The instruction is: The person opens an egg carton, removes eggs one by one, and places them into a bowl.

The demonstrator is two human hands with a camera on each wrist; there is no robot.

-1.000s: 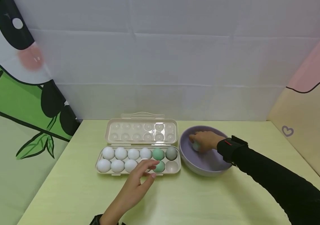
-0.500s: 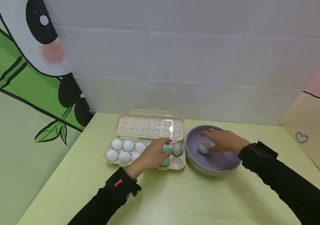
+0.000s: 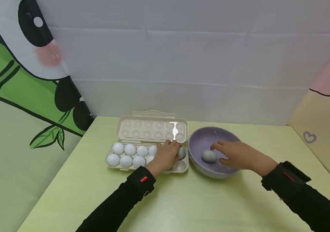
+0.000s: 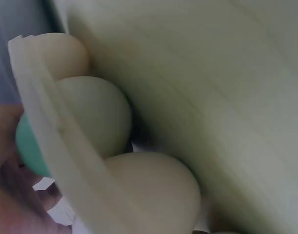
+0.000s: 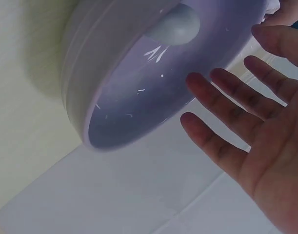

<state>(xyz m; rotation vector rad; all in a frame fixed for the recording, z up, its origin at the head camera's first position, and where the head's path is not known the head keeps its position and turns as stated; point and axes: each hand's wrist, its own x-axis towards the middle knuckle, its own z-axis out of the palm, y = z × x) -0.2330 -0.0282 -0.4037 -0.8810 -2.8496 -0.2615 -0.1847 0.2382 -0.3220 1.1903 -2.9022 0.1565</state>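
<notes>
My left hand (image 3: 168,157) bends down over the right part of the open egg carton (image 3: 133,140), covering most of the green eggs. A sliver of one green egg (image 4: 31,146) shows beside blurred fingers (image 4: 5,131) in the left wrist view; whether they grip it is hidden. A grey egg (image 3: 181,153) sits just right of that hand in the back row. My right hand (image 3: 240,156) hovers over the right side of the purple bowl (image 3: 201,135), its fingers spread and holding nothing. Inside the bowl lies another grey-green egg (image 3: 208,156), left of those fingers.
Several white eggs (image 3: 126,161) fill the carton's left part. The raised lid (image 3: 150,127) leans back toward the white wall cloth (image 3: 165,64). Carton and bowl stand side by side on the pale yellow table (image 3: 199,199).
My right hand has let go of the egg in the bowl and drawn back to the right. The left hand has moved from in front of the carton to over its green eggs.
</notes>
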